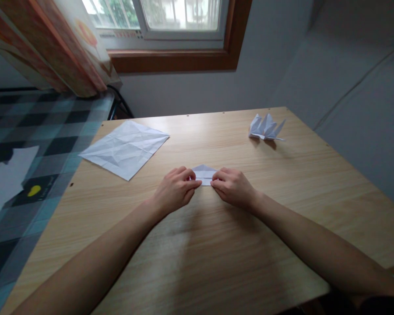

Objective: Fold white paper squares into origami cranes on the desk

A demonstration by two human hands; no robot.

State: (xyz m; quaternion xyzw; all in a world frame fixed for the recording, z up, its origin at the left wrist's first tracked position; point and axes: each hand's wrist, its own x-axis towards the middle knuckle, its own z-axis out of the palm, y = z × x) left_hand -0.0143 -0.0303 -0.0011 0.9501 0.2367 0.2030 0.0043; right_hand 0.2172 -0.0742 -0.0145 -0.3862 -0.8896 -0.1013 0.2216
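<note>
A small folded white paper piece (204,173) lies on the wooden table (216,245) near its middle. My left hand (174,190) pinches its left end with curled fingers. My right hand (233,187) pinches its right end the same way. Both hands rest on the tabletop and cover the paper's lower edge. A creased, unfolded white paper sheet (125,148) lies flat to the back left of my hands. A finished folded paper figure (265,127) with pointed flaps stands at the back right.
A bed with a checked blue and grey cover (36,144) adjoins the table's left edge, with a white sheet (6,179) on it. A patterned curtain (52,48) hangs by a wood-framed window (180,43). A grey wall runs along the right.
</note>
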